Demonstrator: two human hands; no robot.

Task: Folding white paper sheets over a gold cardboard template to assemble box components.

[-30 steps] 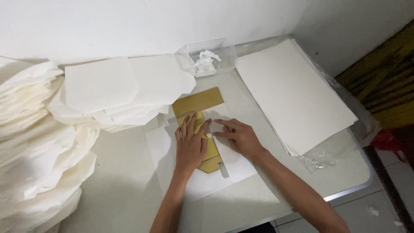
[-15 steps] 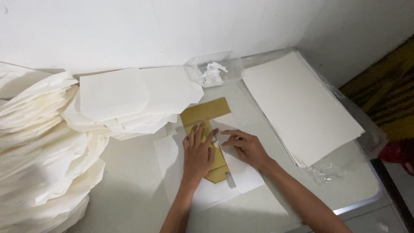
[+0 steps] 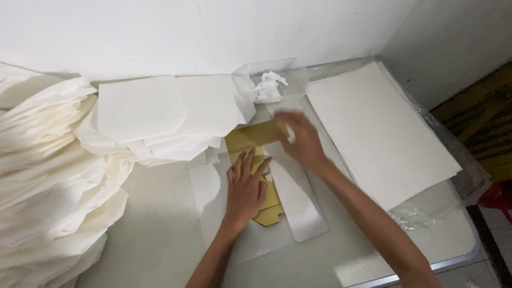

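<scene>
Head view, looking down at a table point(image 3: 160, 234).

Left hand point(image 3: 246, 186): flat, fingers spread, pressing down on a gold card point(image 3: 250, 141). Gold card in the middle of the table, on top of a thin white sheet point(image 3: 210, 197), partly covered by a folded white flap point(image 3: 296, 202) on its right side.

Right hand point(image 3: 301, 141): blurry, up by the top edge of the gold card, near the flap. Fingers look loosely open; pinching anything or not, cannot tell.

Just behind the hands, a clear plastic box point(image 3: 266, 80) with a crumpled white lump point(image 3: 269, 85) inside. To the right, a big flat stack of white paper point(image 3: 378, 128) on clear plastic wrap point(image 3: 426, 213). To the left, a pile of folded white paper pieces point(image 3: 160, 112). Far left, a tall heap of soft white paper point(image 3: 48, 186). White wall point(image 3: 160, 32) behind everything.
</scene>
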